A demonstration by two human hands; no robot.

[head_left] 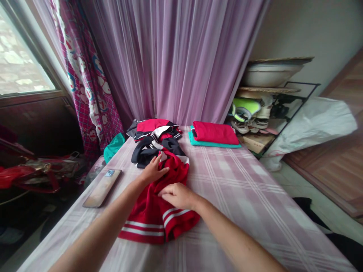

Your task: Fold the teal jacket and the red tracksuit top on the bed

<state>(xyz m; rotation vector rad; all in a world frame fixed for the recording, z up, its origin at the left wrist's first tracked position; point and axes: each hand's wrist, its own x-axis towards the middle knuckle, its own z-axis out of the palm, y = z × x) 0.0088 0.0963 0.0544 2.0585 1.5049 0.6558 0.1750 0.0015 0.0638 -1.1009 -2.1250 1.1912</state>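
A crumpled red garment with white stripes (pixel 154 217) lies on the plaid-covered table (pixel 241 189) in front of me. My left hand (pixel 153 170) rests flat on its upper part, fingers spread toward a black and white garment (pixel 150 149). My right hand (pixel 177 195) pinches a fold of the red cloth near its middle. Behind these lies a heap of red, black and white clothes (pixel 153 128). A folded red piece sits on a folded teal one (pixel 214 134) at the far right of the table.
A phone (pixel 102 187) lies near the table's left edge. A teal cloth (pixel 113 147) hangs off the left side. Purple curtains (pixel 176 56) hang behind. A shoe rack with a basin (pixel 263 102) and a white bag (pixel 309 124) stand at right; red bags (pixel 31 173) at left.
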